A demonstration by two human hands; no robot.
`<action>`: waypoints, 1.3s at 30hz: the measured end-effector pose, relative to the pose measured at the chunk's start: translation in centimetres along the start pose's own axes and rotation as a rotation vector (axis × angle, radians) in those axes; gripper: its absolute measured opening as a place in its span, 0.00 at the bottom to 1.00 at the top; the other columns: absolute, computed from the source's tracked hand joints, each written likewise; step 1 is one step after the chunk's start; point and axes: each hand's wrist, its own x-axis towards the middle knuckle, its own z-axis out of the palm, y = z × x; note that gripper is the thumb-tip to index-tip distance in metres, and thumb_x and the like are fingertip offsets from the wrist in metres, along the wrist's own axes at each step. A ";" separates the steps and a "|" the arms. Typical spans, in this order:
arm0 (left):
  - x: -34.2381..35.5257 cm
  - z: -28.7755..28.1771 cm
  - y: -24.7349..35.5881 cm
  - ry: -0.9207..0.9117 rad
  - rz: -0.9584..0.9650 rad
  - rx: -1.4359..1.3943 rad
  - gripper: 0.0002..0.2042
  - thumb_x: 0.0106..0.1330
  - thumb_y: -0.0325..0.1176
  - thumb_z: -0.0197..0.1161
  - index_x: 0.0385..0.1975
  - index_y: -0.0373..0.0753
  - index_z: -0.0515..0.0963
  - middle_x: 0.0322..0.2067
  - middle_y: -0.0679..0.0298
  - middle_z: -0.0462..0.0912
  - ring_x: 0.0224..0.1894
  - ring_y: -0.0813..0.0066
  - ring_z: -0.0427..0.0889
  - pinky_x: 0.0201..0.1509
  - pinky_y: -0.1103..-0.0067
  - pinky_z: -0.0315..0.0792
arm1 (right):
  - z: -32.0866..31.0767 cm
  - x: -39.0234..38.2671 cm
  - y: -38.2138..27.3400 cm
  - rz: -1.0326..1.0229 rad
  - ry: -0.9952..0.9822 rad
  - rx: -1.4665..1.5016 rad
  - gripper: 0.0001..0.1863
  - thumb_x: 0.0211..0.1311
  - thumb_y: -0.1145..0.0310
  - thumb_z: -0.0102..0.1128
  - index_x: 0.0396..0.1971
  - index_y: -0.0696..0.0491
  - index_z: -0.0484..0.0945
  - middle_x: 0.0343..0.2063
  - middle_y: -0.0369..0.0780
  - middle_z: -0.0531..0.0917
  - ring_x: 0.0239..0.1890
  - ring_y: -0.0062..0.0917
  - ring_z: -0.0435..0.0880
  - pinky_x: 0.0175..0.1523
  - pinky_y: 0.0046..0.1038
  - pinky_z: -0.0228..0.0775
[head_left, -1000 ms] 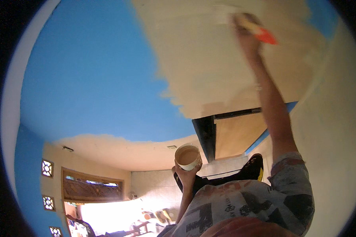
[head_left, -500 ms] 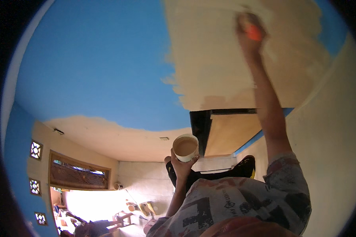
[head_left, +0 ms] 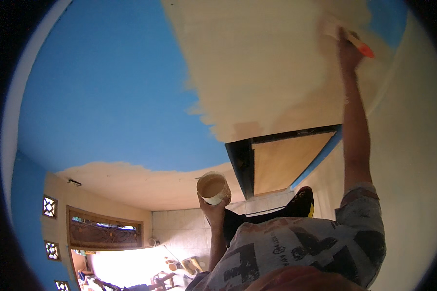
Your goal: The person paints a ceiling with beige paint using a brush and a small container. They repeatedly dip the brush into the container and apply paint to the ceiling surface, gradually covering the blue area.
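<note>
The right hand (head_left: 348, 48) is stretched high overhead, fingers wrapped tight round the orange handle of a paintbrush (head_left: 347, 35). Just past the fingertips the pale bristle end lies against the ceiling (head_left: 107, 97), at the far edge of the cream patch (head_left: 262, 68) that spreads away from the hand; a scrap of bare blue shows just beyond the brush. From where I stand the bristles blur into the wet paint, so I cannot say how hard they press.

Well below that hand, the left hand (head_left: 212, 206) is raised to about shoulder height, fingers curled under and around a small paint pot (head_left: 213, 188), gripping it from beneath. The pot sits upright in the palm, its open mouth showing cream paint inside.

Between the two hands a dark-framed ceiling hatch (head_left: 281, 162) opens at an angle, its panel a tan colour. A black shoe (head_left: 301, 203) sits just beside the left hand, toward the right arm. Beyond the left hand, a carved wooden window frame (head_left: 104, 235) is set in a cream wall.
</note>
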 end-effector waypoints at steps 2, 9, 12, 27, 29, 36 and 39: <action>0.6 1.1 -0.1 -0.051 0.021 -0.002 0.39 0.37 0.27 0.75 0.56 0.35 0.67 0.48 0.56 0.77 0.51 0.65 0.77 0.57 0.70 0.71 | -5.9 1.5 5.3 0.079 -0.036 -0.298 0.15 0.58 0.59 0.67 0.22 0.56 0.80 0.17 0.34 0.80 0.22 0.18 0.79 0.30 0.23 0.71; 0.4 2.7 -0.6 -0.104 0.079 0.096 0.40 0.36 0.33 0.79 0.54 0.37 0.67 0.46 0.56 0.78 0.50 0.63 0.77 0.54 0.70 0.71 | 1.4 -1.8 -0.8 -0.007 0.018 -0.219 0.11 0.55 0.61 0.69 0.30 0.53 0.81 0.24 0.38 0.83 0.26 0.27 0.83 0.35 0.27 0.75; 0.4 2.9 -1.0 -0.136 0.079 0.170 0.41 0.36 0.35 0.79 0.56 0.37 0.66 0.46 0.55 0.78 0.51 0.62 0.77 0.54 0.68 0.71 | 10.7 -6.6 -9.5 0.329 -0.216 0.811 0.17 0.65 0.59 0.51 0.49 0.52 0.73 0.35 0.36 0.81 0.32 0.25 0.81 0.34 0.26 0.75; 0.5 2.4 -1.7 -0.096 0.030 0.161 0.42 0.37 0.31 0.78 0.58 0.35 0.66 0.48 0.56 0.78 0.51 0.62 0.77 0.57 0.68 0.71 | -3.6 -4.3 5.5 0.393 -0.047 0.154 0.10 0.57 0.66 0.68 0.31 0.57 0.80 0.28 0.36 0.83 0.30 0.19 0.80 0.36 0.22 0.75; 0.8 3.4 -1.3 -0.123 0.014 0.208 0.42 0.36 0.31 0.79 0.58 0.35 0.66 0.48 0.56 0.78 0.51 0.61 0.77 0.56 0.68 0.71 | -12.1 -3.1 11.6 0.625 0.034 0.079 0.12 0.59 0.64 0.68 0.30 0.58 0.80 0.27 0.35 0.83 0.28 0.17 0.80 0.34 0.20 0.74; 1.0 6.2 -1.9 -0.184 -0.015 0.213 0.43 0.35 0.32 0.79 0.57 0.36 0.66 0.49 0.56 0.77 0.52 0.61 0.77 0.56 0.68 0.71 | -30.3 -22.4 11.3 0.745 0.128 -0.112 0.11 0.67 0.65 0.58 0.37 0.58 0.81 0.25 0.32 0.77 0.26 0.17 0.73 0.30 0.23 0.65; 0.9 7.0 -2.8 -0.261 0.028 0.186 0.42 0.35 0.31 0.80 0.57 0.35 0.66 0.49 0.56 0.78 0.52 0.61 0.77 0.56 0.68 0.72 | -39.1 -38.8 6.2 0.910 -0.221 -0.338 0.12 0.65 0.65 0.57 0.41 0.57 0.79 0.29 0.36 0.78 0.29 0.23 0.76 0.33 0.25 0.66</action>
